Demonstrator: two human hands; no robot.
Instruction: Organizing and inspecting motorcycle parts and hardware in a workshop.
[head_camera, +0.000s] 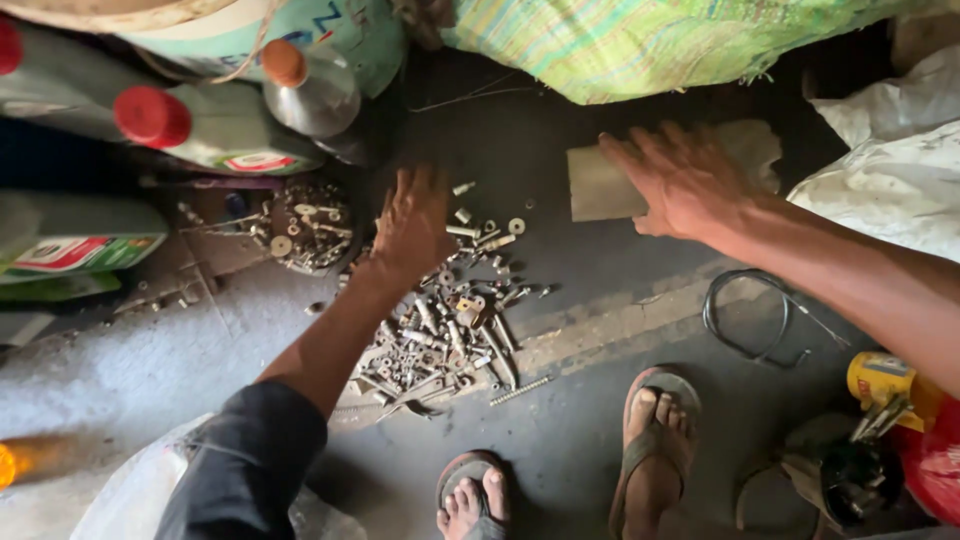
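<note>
Left hand: the left hand (415, 225) lies palm down on the floor (600, 265), fingers (405, 185) spread apart and pointing to 12 o'clock, clamped on nothing.
Pile: the heap of bolts, nuts and washers (440, 335) lies at 6 o'clock from that palm, touching the wrist; its long axis runs from 1 o'clock down to 7 o'clock along the forearm.
Loose pieces: a few stray washers and short bolts (490, 232) sit just beside the hand at 3 o'clock.
Right hand: the right hand (690, 185) rests flat on a piece of cardboard (600, 185), fingers apart and pointing to 10 o'clock, gripping nothing.
Nearer hand: the left one is on the pile; the right is well apart, at 2 o'clock from it.
Second heap: a smaller cluster of hardware (305, 222) lies at 9 o'clock from the left hand, near it.
</note>
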